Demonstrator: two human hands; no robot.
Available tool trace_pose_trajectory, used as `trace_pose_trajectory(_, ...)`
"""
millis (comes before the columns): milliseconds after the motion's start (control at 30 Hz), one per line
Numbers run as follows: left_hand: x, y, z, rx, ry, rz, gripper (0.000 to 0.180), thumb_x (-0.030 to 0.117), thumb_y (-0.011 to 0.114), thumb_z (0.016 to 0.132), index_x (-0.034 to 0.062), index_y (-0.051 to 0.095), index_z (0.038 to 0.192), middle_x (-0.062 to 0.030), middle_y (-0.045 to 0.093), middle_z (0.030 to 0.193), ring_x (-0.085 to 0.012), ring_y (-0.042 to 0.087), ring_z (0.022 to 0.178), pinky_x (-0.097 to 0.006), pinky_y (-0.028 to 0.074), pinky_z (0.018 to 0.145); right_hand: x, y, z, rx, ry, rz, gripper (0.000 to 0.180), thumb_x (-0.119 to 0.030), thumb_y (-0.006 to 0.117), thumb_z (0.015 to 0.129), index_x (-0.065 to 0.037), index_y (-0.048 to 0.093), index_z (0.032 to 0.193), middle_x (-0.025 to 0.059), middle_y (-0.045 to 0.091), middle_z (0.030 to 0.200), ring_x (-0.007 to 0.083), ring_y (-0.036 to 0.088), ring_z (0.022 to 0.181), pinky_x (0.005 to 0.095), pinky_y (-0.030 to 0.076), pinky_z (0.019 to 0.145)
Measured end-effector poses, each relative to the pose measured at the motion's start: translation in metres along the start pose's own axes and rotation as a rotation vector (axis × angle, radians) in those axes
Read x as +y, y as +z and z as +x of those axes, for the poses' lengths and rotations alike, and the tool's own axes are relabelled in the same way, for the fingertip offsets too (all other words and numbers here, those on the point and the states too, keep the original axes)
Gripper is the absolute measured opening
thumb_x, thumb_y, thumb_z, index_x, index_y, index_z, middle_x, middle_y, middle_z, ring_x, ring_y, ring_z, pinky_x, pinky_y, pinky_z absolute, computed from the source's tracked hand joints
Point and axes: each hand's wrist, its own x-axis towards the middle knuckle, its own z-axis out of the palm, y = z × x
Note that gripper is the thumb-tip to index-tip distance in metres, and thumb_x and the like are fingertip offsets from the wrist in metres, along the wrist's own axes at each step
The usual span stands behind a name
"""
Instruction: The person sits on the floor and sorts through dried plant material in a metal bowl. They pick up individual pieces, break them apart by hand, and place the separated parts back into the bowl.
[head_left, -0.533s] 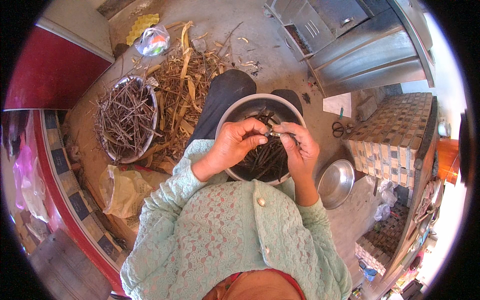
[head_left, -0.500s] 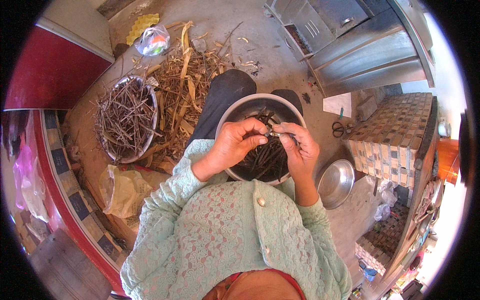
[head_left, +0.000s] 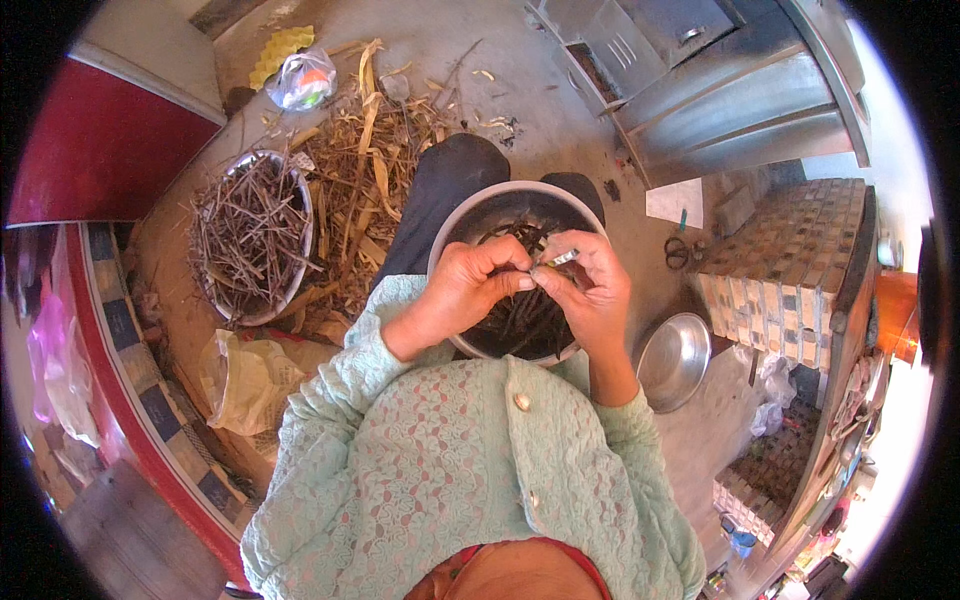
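My left hand (head_left: 462, 290) is pinched at thumb and forefinger, its tips meeting those of my right hand (head_left: 597, 292). A small pale strip (head_left: 565, 257) with a dark edge shows between the right fingers. Whatever the left fingertips pinch is too small to make out. Both hands are above a large round pot (head_left: 520, 187) with a light rim, set between my knees. Long, thin, dark brown strips (head_left: 517, 322), like dried pods or stalks, lie inside it, partly covered by my hands.
A basin (head_left: 306, 205) heaped with thin brown sticks (head_left: 248, 215) stands left, beside loose husks and twigs (head_left: 350, 185). An empty metal basin (head_left: 675, 362) lies right, near scissors (head_left: 678, 250) and a tiled brick structure (head_left: 780, 275). A metal cabinet (head_left: 735, 110) is far right.
My right hand has turned slightly and its fingers have curled, so the pale strip now shows higher up between them. The left hand stays nearly in place, still pinching.
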Motion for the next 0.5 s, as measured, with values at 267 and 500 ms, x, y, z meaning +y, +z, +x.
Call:
trace_pose_trajectory(267, -0.003, -0.002, 0.0, 0.017, -0.026, -0.119, 0.011, 0.002, 0.064, 0.084, 0.0029, 0.053, 0.083, 0.0, 0.057, 0.072, -0.0046, 0.056, 0.069, -0.022, 0.047, 0.063, 0.006, 0.004, 0.001, -0.033, -0.09, -0.056, 0.033, 0.005, 0.063, 0.08, -0.001, 0.049, 0.11, 0.0059, 0.056, 0.096, 0.0106, 0.055, 0.088, 0.0245, 0.047, 0.077)
trace_pose_trajectory(500, -0.003, -0.004, 0.001, 0.049, -0.045, -0.261, 0.009, 0.0, 0.061, 0.086, 0.0021, 0.052, 0.088, -0.0028, 0.062, 0.079, -0.0077, 0.059, 0.075, -0.023, 0.05, 0.068, -0.01, 0.002, -0.002, 0.01, -0.023, -0.083, 0.028, 0.001, 0.061, 0.084, -0.001, 0.051, 0.11, 0.008, 0.059, 0.099, 0.0112, 0.058, 0.084, 0.0247, 0.048, 0.075)
